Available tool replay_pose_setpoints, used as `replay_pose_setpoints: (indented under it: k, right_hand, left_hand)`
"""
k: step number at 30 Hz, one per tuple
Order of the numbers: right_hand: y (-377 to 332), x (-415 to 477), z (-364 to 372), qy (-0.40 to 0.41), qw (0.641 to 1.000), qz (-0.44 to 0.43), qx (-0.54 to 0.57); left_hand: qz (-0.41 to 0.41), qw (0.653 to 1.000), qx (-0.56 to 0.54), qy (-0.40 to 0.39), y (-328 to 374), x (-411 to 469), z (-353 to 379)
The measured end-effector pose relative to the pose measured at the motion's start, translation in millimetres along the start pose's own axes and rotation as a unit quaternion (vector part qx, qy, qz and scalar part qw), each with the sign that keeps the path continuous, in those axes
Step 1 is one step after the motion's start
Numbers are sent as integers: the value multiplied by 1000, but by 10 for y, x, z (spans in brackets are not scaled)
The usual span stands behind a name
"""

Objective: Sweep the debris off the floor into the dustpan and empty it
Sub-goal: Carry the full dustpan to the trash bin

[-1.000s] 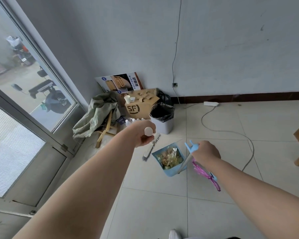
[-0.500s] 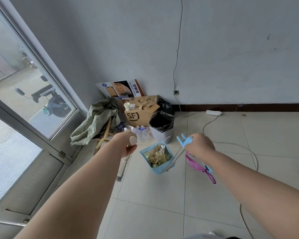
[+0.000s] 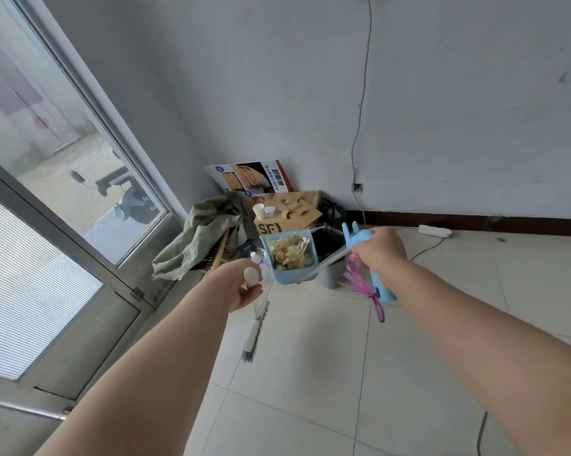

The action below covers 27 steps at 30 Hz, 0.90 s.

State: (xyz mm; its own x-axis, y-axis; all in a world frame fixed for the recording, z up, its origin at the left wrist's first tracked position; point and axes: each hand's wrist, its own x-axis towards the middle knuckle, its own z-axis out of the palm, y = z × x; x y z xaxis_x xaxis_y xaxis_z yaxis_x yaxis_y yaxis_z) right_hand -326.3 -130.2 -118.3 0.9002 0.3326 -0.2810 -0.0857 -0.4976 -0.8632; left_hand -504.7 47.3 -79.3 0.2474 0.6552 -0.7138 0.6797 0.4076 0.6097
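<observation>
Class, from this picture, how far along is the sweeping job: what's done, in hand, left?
Done: debris sits in the blue dustpan. In hand: right hand holds its handle, raised beside the black-lined bin; left hand grips the broom. Left: tipping it out.

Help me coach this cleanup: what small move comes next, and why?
Probably swing the dustpan right until it hangs over the bin. The right hand holds it lifted, full of debris, but it looks left of the bin's open mouth; tipping now might spill. The left hand holds the broom.
</observation>
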Motion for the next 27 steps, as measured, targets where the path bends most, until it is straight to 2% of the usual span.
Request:
replay_pose_setpoints:
  k: [7,10,16,20,27]
  right_hand:
    - [93,340,249,-5,975,135,176]
    - [125,485,381,7,957,202,207]
    - [239,855,683,-15,924,282,260]
    - [368,1030,845,-27,886,315,340]
    - [715,1009,971,11,790,316,524]
  left_hand:
    - [-9,999,24,-47,346,240,50]
    - [-11,997,41,-68,507,374,50]
    - [-4,994,73,-80,760,679,40]
    - [-2,993,91,-82,859,842,10]
    - [-6,990,119,-80,883,1019,36]
